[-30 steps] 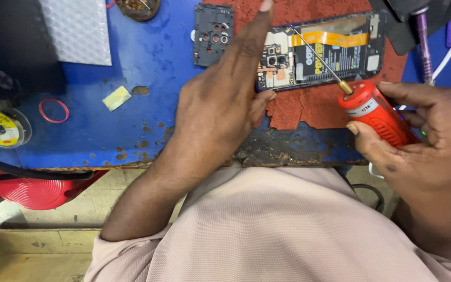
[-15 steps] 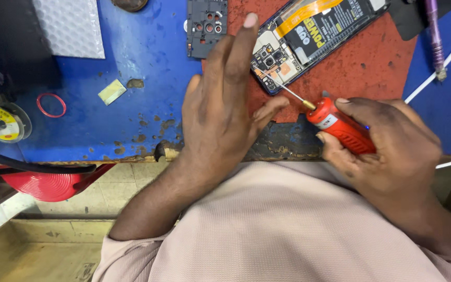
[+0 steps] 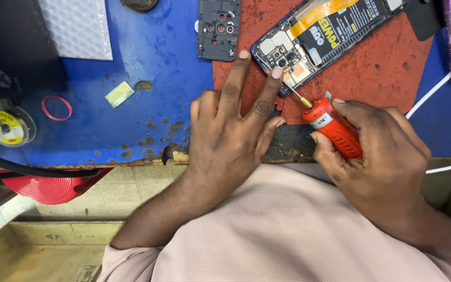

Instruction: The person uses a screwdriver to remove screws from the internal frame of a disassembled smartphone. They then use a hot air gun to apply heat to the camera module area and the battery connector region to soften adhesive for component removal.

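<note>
An opened phone point(image 3: 330, 34) with its back off lies tilted on the red mat point(image 3: 387, 73), showing its black battery and an orange flex strip. My left hand point(image 3: 230, 125) rests flat, two fingertips touching the phone's lower-left corner by the camera modules. My right hand point(image 3: 377, 156) grips a red-handled screwdriver point(image 3: 332, 128), its thin tip at the phone's lower edge next to my left fingertips. A dark plastic cover plate point(image 3: 218, 28) with round holes lies on the blue table just left of the mat.
On the worn blue table point(image 3: 147, 109) lie a red rubber ring point(image 3: 56, 107), a small pale tape piece point(image 3: 119, 94), a yellow-labelled spool point(image 3: 3, 128) and a bubble-wrap sheet point(image 3: 76, 26). A white cable point(image 3: 434, 99) curves at right near a purple tool point(image 3: 450, 36). A red object point(image 3: 48, 188) sits under the table edge.
The view has shifted so the phone now lies higher and tilted. My left fingers have spread onto the phone's corner. The screwdriver has moved left, its tip now at the camera end.
</note>
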